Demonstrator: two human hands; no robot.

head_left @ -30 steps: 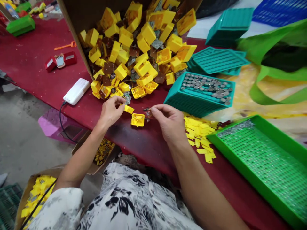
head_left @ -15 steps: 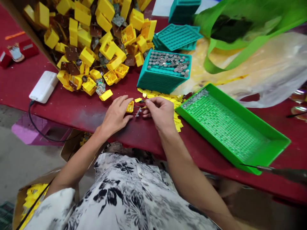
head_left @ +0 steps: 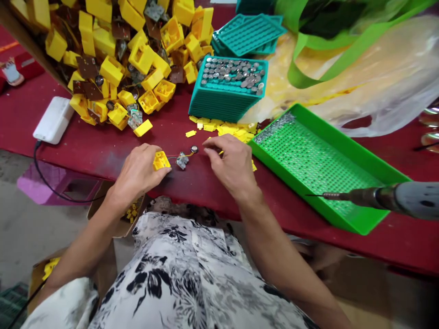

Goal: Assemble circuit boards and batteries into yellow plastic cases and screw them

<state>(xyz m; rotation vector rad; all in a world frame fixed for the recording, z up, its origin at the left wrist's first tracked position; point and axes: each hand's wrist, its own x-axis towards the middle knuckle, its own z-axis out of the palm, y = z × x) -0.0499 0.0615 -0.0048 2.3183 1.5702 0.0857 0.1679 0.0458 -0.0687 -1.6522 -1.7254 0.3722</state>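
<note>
1. Left hand (head_left: 140,169): grip closed on the small yellow case (head_left: 161,161), which is at the tabletop (head_left: 192,187).
2. Right hand (head_left: 231,164): grip released, thumb and fingers parted; nothing seen between them. It is right of the case, near the black disc (head_left: 194,149).
3. Grey part (head_left: 182,160): just right of the case, beside the disc; thin wires (head_left: 173,157) run between case and part.
4. Step in hand, as judged: steadying the case while its wired parts lie outside it.
5. Next move, as judged: calls for a light fingertip pinch and slack wires, as a tug could strain them.
6. Surroundings: yellow pile (head_left: 140,55) beyond the case; green tray (head_left: 343,201) and screwdriver (head_left: 363,196) well to its right.
</note>
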